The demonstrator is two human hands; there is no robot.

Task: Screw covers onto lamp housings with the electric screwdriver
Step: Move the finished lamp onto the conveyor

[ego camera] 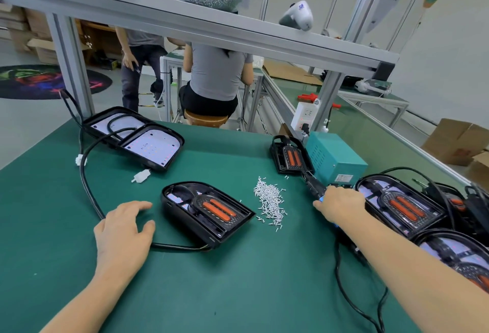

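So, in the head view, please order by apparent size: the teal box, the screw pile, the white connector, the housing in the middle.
Largest to smallest:
1. Housing
2. Teal box, though it lies farther away, so the ranking against the housing is unsure
3. Screw pile
4. White connector

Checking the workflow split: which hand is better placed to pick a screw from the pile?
Left, probably. The left hand rests open on the mat; the right hand grips the screwdriver beside the screws.
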